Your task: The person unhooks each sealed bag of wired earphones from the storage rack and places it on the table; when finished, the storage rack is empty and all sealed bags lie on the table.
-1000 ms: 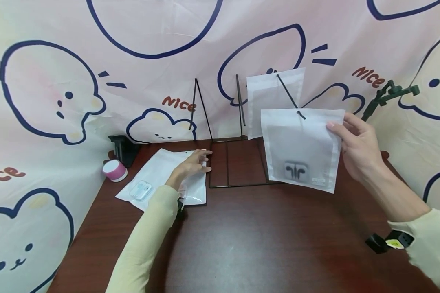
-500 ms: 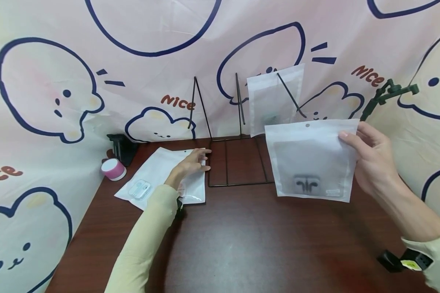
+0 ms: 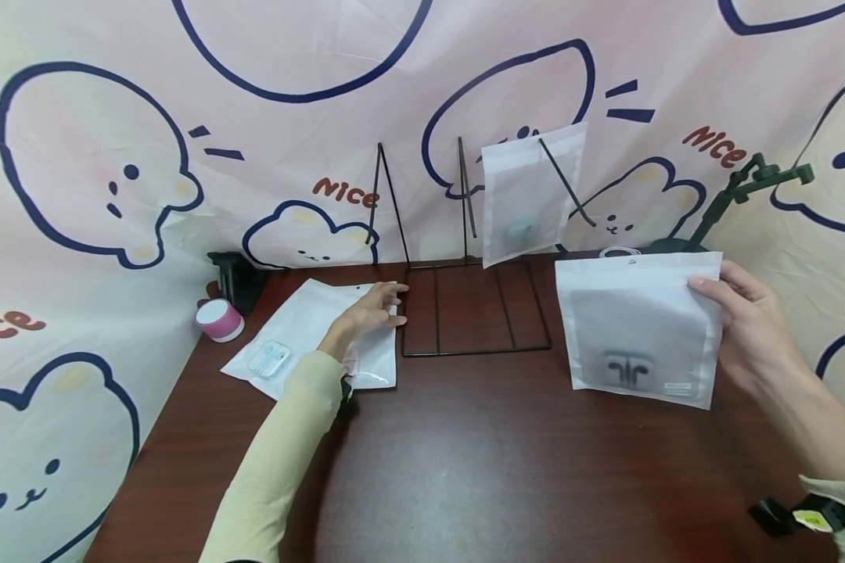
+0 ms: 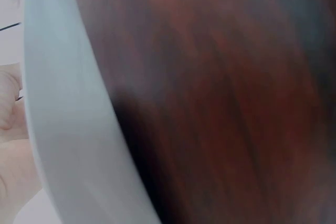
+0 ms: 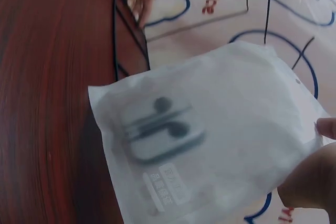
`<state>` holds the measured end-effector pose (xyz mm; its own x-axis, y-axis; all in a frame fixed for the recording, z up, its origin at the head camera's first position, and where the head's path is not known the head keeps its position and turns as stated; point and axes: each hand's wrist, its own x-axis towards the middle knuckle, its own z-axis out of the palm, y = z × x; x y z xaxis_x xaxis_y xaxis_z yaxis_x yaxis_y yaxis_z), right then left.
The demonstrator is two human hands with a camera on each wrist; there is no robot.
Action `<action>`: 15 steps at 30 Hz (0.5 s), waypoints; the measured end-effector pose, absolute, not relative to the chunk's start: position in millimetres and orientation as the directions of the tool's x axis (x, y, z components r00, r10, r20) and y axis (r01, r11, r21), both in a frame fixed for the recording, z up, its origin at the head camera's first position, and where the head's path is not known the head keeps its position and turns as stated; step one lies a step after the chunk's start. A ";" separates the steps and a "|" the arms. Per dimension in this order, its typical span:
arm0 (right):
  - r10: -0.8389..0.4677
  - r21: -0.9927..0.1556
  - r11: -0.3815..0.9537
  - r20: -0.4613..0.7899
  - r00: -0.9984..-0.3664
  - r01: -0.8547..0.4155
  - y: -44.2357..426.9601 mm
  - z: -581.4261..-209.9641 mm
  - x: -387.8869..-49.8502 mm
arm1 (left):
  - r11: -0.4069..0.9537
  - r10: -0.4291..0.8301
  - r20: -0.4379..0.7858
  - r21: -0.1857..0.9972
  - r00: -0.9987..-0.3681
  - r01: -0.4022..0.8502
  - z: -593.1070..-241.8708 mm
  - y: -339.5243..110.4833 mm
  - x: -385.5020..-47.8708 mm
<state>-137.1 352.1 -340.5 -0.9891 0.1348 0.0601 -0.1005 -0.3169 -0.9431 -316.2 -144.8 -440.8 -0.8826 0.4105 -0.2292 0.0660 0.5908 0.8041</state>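
The right hand [image 3: 756, 332] pinches a white bag [image 3: 637, 324] near its top right corner, thumb in front and fingers behind, likely so that it hangs flat with the earphone case [image 3: 629, 369] weighing it down low. That bag is above the table [image 3: 500, 469], right of the wire rack [image 3: 436, 354] and apart from it. Well away, the left hand [image 3: 364, 313] lies over another bag [image 3: 299, 320], fingers loosely apart at the rack's left edge, perhaps to steady it. A third bag [image 3: 524, 195] hangs on the rack, apparently by its top hole
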 end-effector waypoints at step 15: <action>0.250 -0.948 -0.317 -0.057 -0.967 -0.026 384.8 -371.5 -179.9 | 0.579 0.404 -0.221 0.813 -0.888 0.061 -440.0 -146.0 -313.4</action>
